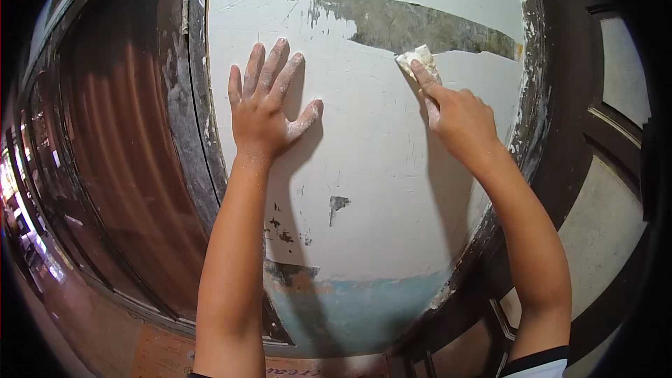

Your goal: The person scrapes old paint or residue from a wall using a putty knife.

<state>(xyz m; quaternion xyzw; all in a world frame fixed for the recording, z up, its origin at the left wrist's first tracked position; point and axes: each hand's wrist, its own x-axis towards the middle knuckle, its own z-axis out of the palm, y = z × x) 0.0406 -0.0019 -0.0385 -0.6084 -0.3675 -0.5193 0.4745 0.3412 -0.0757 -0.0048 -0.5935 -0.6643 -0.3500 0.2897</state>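
Observation:
A white-painted panel (364, 140) faces me, with a bare grey strip (420, 24) across its upper part and a small grey patch (338, 204) lower down. My left hand (269, 101) lies flat against the panel, fingers spread and dusted white, holding nothing. My right hand (458, 115) grips a scraper (418, 59) smeared with white material, its index finger stretched along it. The scraper's far edge touches the panel at the lower border of the grey strip.
Worn dark frame edges (535, 84) border the panel. A brown curtain (119, 168) hangs behind the dark frame at left. Pale blue paint (364, 311) covers the panel's bottom. Dark woodwork with pale panels (602, 238) stands at right; a cardboard piece (157, 353) lies at bottom left.

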